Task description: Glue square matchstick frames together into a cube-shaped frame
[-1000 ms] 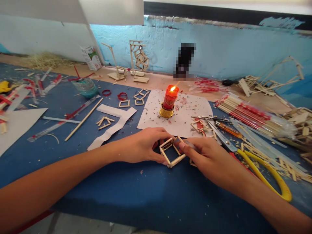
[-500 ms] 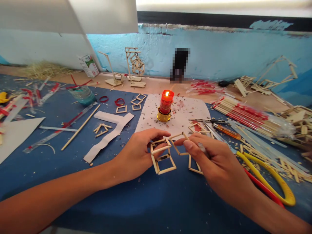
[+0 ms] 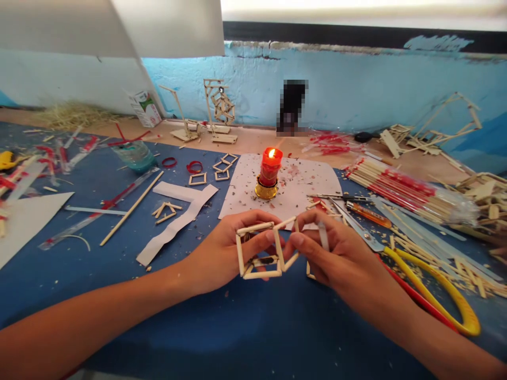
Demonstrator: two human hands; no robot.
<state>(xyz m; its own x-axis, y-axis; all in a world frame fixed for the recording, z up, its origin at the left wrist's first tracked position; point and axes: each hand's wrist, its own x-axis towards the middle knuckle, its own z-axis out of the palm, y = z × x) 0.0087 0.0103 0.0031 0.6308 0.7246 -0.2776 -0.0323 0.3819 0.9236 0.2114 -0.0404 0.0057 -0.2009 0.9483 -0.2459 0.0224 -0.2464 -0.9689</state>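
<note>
In the head view my left hand (image 3: 225,248) is closed on a small box-shaped frame of wooden sticks (image 3: 240,253), one of its sticks darkened. The thumb lies across the frame. My right hand (image 3: 332,243) pinches a flat square stick frame (image 3: 279,248) by its right side, and that square's left edge meets the box frame; whether they are joined I cannot tell. A whitish translucent strip (image 3: 324,236) sits between the right hand's fingers. Below that hand, part of another stick square (image 3: 311,270) shows. Just beyond both hands burns a red candle (image 3: 271,166) on a gold base.
A white paper sheet (image 3: 304,184) with crumbs lies under the candle. Scissors with yellow and red handles (image 3: 439,287), an orange-handled cutter (image 3: 368,214) and bagged sticks (image 3: 412,190) lie right. Left are a cup of blue-green liquid (image 3: 137,155), paper strips (image 3: 178,227) and stick squares (image 3: 198,179).
My right hand has moved the square frame left and against the box frame. My left hand has turned the box frame, and its thumb now reaches across it.
</note>
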